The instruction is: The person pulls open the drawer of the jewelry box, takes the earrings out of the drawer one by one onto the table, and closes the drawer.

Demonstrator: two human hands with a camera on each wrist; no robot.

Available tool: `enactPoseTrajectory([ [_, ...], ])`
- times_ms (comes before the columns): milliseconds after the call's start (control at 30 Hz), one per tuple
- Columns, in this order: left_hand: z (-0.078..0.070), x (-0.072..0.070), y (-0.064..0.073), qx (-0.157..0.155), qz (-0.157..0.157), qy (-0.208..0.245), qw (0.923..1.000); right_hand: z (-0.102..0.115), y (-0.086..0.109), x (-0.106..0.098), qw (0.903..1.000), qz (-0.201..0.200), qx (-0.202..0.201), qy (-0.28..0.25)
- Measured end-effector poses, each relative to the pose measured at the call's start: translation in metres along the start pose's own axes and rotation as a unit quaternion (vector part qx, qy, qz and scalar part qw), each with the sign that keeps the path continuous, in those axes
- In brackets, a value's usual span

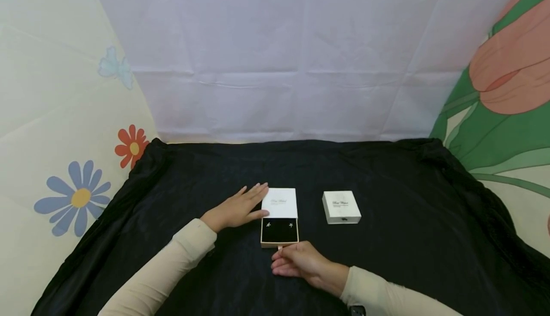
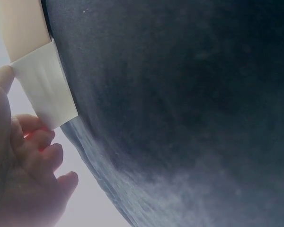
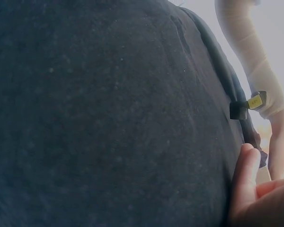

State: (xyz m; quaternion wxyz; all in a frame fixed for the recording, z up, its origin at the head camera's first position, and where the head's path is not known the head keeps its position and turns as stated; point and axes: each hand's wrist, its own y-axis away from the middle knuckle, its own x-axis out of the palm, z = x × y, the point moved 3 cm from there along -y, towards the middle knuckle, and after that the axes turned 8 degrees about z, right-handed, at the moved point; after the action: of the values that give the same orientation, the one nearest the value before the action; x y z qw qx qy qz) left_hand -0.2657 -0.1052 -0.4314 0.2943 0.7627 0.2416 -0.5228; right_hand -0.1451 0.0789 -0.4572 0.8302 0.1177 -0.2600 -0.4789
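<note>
A small white jewelry box lies on the black cloth, its drawer (image 1: 269, 245) pulled partway out of the white sleeve (image 1: 279, 203) toward the near side. Two star-shaped earrings (image 1: 268, 225) sit apart on the drawer's black lining. My left hand (image 1: 234, 210) holds the sleeve along its left side, thumb at the near corner and fingers at the far one. The left wrist view shows curled fingers against the sleeve (image 2: 47, 85). With thumb and fingertips, my right hand (image 1: 307, 263) pinches the pale pull tab (image 1: 280, 247) on the drawer's front.
To the right stands a second white box (image 1: 342, 206), closed, with dark lettering on top. Black cloth (image 1: 412, 258) covers the table. Behind it hangs a creased white sheet (image 1: 279, 53), and flower-printed panels (image 1: 64, 115) flank both sides.
</note>
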Motion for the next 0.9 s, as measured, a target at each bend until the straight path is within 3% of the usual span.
enactPoseTrajectory([
  [433,-0.0003,-0.0011,0.0005,0.01,-0.003,0.001,0.9999,-0.0028,0.0025,0.0004,0.9999,0.003,0.011,-0.006],
  [900,-0.0019,-0.0013,0.0005,-0.002,0.0,-0.01,0.9999,-0.0067,0.0059,0.0051,0.9999,0.008,0.007,-0.013],
])
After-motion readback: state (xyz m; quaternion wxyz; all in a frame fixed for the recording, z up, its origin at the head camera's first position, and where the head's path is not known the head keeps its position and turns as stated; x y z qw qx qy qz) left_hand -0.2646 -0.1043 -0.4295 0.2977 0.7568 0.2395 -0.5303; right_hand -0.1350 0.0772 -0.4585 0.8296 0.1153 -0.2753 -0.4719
